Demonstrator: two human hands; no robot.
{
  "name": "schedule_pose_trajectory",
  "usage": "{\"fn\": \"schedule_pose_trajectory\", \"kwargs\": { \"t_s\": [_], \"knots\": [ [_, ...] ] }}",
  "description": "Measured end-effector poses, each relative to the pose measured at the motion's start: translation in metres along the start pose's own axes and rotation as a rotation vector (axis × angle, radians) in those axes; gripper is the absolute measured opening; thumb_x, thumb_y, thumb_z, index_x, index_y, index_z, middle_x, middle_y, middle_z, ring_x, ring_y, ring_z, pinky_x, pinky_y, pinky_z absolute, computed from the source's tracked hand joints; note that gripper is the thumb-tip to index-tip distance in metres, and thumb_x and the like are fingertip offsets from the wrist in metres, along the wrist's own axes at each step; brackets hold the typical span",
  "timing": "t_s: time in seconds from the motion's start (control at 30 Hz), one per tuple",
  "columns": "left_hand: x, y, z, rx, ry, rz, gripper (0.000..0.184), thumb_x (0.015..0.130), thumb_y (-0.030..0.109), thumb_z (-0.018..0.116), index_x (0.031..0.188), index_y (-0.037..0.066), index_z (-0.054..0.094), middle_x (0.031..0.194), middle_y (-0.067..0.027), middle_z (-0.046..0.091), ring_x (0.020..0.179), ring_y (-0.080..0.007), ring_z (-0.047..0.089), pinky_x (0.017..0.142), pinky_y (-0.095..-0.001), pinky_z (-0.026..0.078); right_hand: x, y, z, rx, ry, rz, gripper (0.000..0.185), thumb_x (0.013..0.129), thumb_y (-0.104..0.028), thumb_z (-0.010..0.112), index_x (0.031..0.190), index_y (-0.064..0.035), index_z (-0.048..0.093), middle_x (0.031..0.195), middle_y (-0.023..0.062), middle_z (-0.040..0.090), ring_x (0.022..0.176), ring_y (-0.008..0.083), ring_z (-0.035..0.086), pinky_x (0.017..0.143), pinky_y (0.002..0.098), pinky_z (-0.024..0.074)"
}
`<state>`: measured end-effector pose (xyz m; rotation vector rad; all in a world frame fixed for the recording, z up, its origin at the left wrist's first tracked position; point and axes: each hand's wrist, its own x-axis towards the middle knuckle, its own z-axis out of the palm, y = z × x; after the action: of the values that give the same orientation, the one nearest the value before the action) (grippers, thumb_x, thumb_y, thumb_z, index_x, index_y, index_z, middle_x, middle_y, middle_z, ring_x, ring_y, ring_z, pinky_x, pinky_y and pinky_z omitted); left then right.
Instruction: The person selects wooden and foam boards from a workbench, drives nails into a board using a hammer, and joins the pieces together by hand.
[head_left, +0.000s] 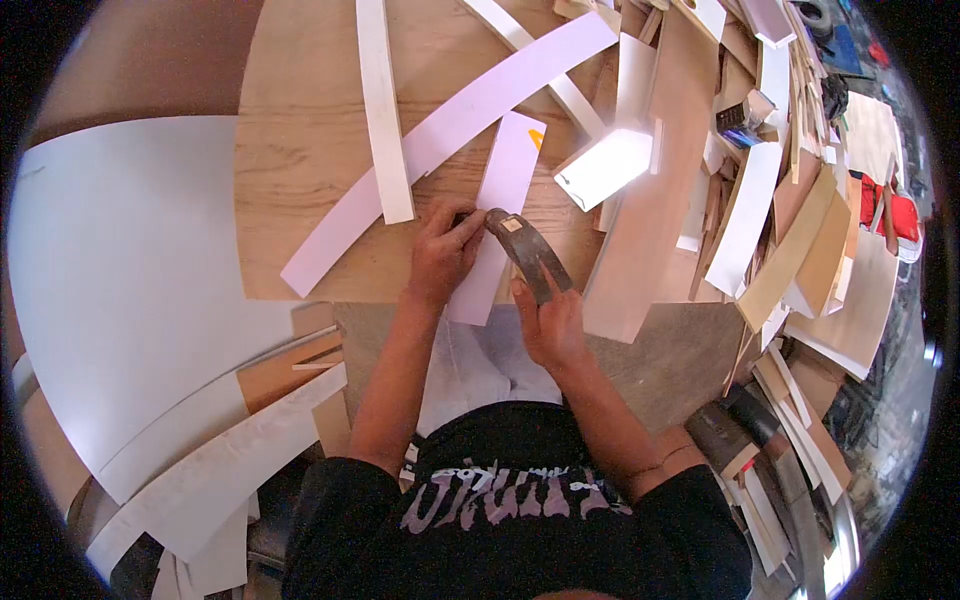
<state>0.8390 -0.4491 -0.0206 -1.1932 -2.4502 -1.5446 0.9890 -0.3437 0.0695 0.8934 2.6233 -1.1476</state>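
Observation:
My right hand [553, 325] is closed round a claw hammer [522, 246]; most of the handle is hidden by the hand. The hammer's face is right at the fingertips of my left hand [446, 250]. That hand is closed in a pinch, and what lies between its fingers is too small to make out. Under both is a short pale pink board [512, 165] with an orange mark near its far end. Its near end sticks out past the edge of the wooden tabletop [300, 120].
A long pink board [540, 65] lies aslant, crossed by a white strip [378, 90]. A wide brown board [665, 150] and a bright white piece [607, 168] lie to the right, beside piled offcuts [800, 235]. A large white panel [130, 230] stands at left.

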Motion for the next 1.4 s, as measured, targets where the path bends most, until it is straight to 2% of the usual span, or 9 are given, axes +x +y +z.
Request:
{"fn": "schedule_pose_trajectory", "kwargs": {
  "t_s": [0.17,0.27,0.37,0.57,0.67,0.73,0.83,0.97,1.4],
  "knots": [
    [0.0,-0.003,0.002,0.018,-0.03,-0.018,0.022,0.077,-0.003,0.077,0.098,0.001,0.075,0.098,-0.0097,0.066,0.093,-0.0295,0.065,0.078,-0.0384,0.055,-0.001,-0.004,-0.001,0.056,-0.066,0.131,0.036,0.104,-0.025,0.056,0.124,0.0037,0.06,0.102,0.0325,0.066,0.09,0.0533,0.064,0.078,0.0531,0.051],
    [-0.005,-0.002,0.001,0.001,-0.026,-0.027,0.021,0.076,-0.002,0.077,0.097,0.001,0.074,0.097,-0.0096,0.065,0.092,-0.0297,0.065,0.079,-0.0386,0.056,-0.007,0.005,0.009,0.025,0.171,-0.163,0.044,0.104,-0.039,0.053,0.121,0.0009,0.062,0.094,0.0317,0.069,0.087,0.0499,0.068,0.078,0.0598,0.0537],
    [-0.003,-0.002,0.005,-0.021,-0.021,-0.054,0.02,0.077,-0.001,0.077,0.096,0.002,0.074,0.097,-0.0096,0.065,0.092,-0.0297,0.064,0.08,-0.0395,0.055,0.003,-0.016,-0.003,-0.102,-0.089,0.227,0.044,0.104,-0.036,0.055,0.124,0.0026,0.06,0.104,0.0339,0.067,0.093,0.0504,0.067,0.081,0.0597,0.053],
    [-0.004,-0.002,0.004,-0.04,-0.022,-0.048,0.022,0.076,-0.003,0.077,0.097,0.002,0.074,0.097,-0.0097,0.065,0.092,-0.0292,0.064,0.079,-0.0389,0.055,-0.002,-0.004,0.001,-0.017,0.126,-0.129,0.045,0.104,-0.033,0.056,0.129,0.0034,0.056,0.107,0.033,0.067,0.094,0.0501,0.067,0.081,0.0583,0.0533],
    [-0.002,-0.007,0.007,-0.037,0.002,-0.039,0.023,0.075,-0.004,0.077,0.097,0.002,0.074,0.096,-0.0096,0.064,0.093,-0.029,0.064,0.079,-0.0389,0.055,0.005,-0.01,-0.004,-0.16,-0.162,0.186,0.044,0.103,-0.033,0.057,0.13,0.0023,0.057,0.108,0.0308,0.067,0.091,0.05,0.066,0.079,0.0577,0.0536],
    [-0.004,-0.005,0.003,-0.032,-0.015,-0.033,0.023,0.075,-0.004,0.077,0.097,0.003,0.075,0.096,-0.0097,0.064,0.094,-0.0291,0.064,0.079,-0.0393,0.055,-0.003,-0.006,-0.001,0.036,0.183,-0.235,0.044,0.103,-0.032,0.058,0.13,0.0027,0.057,0.109,0.0296,0.067,0.087,0.0496,0.066,0.078,0.0565,0.0541],
    [-0.003,-0.004,0.004,-0.019,-0.017,-0.045,0.023,0.075,-0.003,0.077,0.098,0.003,0.075,0.097,-0.0098,0.065,0.094,-0.0297,0.064,0.08,-0.039,0.055,0.006,-0.004,0.001,-0.092,-0.105,0.154,0.045,0.102,-0.031,0.059,0.13,0.0029,0.056,0.113,0.0299,0.066,0.095,0.0496,0.066,0.085,0.0564,0.0535],
    [-0.004,-0.002,0.001,0.03,-0.018,-0.058,0.021,0.077,0.0,0.078,0.097,0.004,0.076,0.098,-0.0094,0.066,0.094,-0.0298,0.065,0.08,-0.0393,0.055,0.001,0.001,-0.001,-0.029,0.06,0.022,0.046,0.102,-0.032,0.059,0.131,0.003,0.056,0.115,0.0322,0.065,0.104,0.0498,0.063,0.092,0.0571,0.0508],
    [-0.067,0.045,0.002,0.242,-0.023,-0.336,0.067,0.081,0.032,0.082,0.139,0.004,0.061,0.133,-0.0141,0.059,0.12,-0.0342,0.055,0.102,-0.0465,0.043,-0.009,0.015,-0.002,0.099,0.005,0.016,0.043,0.103,-0.032,0.057,0.131,0.0008,0.058,0.12,0.0304,0.064,0.109,0.0525,0.06,0.099,0.0565,0.0461]
  ]
}}
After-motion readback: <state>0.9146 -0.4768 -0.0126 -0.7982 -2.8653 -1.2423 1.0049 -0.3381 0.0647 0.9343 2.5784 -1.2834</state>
